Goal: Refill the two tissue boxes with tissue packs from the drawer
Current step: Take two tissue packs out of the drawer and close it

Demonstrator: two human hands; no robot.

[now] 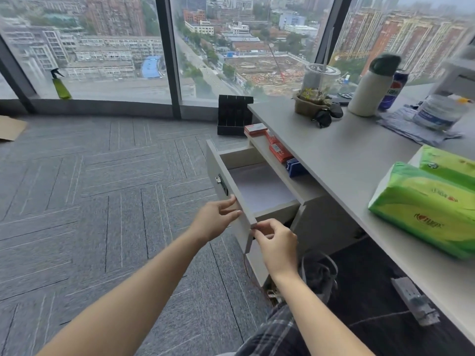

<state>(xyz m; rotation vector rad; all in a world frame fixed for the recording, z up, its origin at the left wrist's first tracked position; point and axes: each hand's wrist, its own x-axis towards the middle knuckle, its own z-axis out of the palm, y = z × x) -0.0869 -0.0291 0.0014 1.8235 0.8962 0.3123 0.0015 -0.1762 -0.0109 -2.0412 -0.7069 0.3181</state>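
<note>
The top drawer [232,186] of a grey cabinet beside the desk stands pulled out, and its white inside shows nothing in it. My left hand [214,219] rests its fingertips on the outer face of the drawer front near its near corner. My right hand [276,244] pinches the underside of that same corner. Two green tissue packs lie on the desk at the right, the nearer pack [424,209] in front of the farther pack [449,167]. No tissue box is in view.
The grey desk [341,160] carries a plastic cup [320,78], a white bottle [370,91], a soda can, sunglasses and a cloth. Red and blue boxes [276,147] sit on the cabinet top. A black organiser [234,115] stands by the window. A power strip [413,300] lies under the desk.
</note>
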